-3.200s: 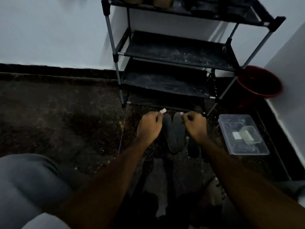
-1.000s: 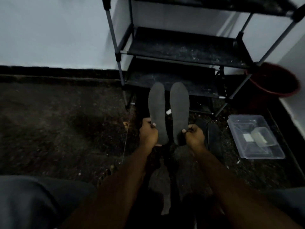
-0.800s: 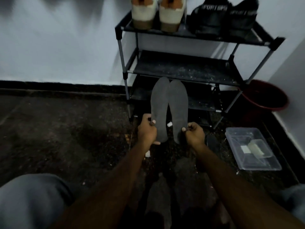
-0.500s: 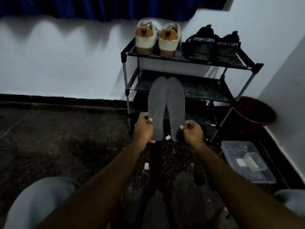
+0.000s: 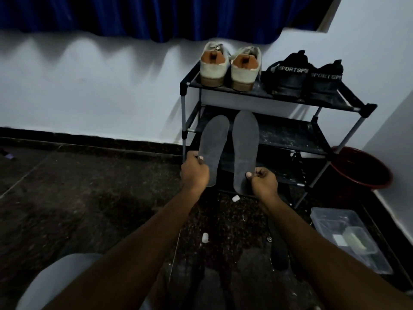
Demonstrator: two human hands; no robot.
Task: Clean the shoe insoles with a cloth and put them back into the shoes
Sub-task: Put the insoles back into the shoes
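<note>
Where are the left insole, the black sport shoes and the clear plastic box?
left insole [image 5: 215,139], head view, middle of its grey face.
black sport shoes [image 5: 288,80], head view, heel of one shoe of the pair.
clear plastic box [image 5: 333,210], head view, far rim.

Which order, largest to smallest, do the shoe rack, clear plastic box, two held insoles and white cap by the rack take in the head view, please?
1. shoe rack
2. clear plastic box, though nearer the camera
3. left insole and right insole, about alike
4. white cap

A red bucket [image 5: 359,170] sits near a clear plastic box [image 5: 324,220]
</note>
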